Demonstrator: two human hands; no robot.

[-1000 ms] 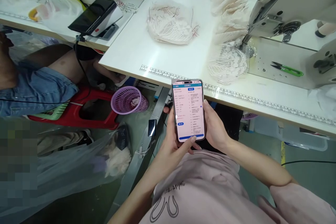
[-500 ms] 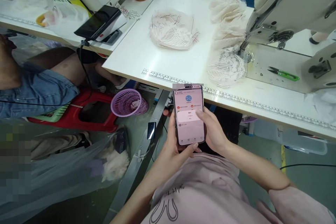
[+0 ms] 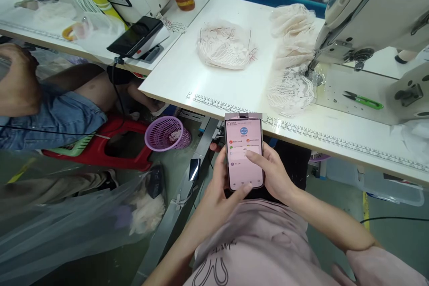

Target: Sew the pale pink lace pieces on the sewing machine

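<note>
In the last second the bare right hand [image 3: 279, 176] has brought its thumb in from the edge over the lit screen of the slim, dark-rimmed, rectangular phone [image 3: 244, 174]. I'd guess a stray tap there could open the wrong item, or the phone could slip if the bare left hand [image 3: 217, 187] slackened — that grip pinches its left side and lower end, though I can't tell whether the right fingers press too. The phone lies between both hands, its top by the front edge of the white, ruler-marked surface [image 3: 174, 71].
</note>
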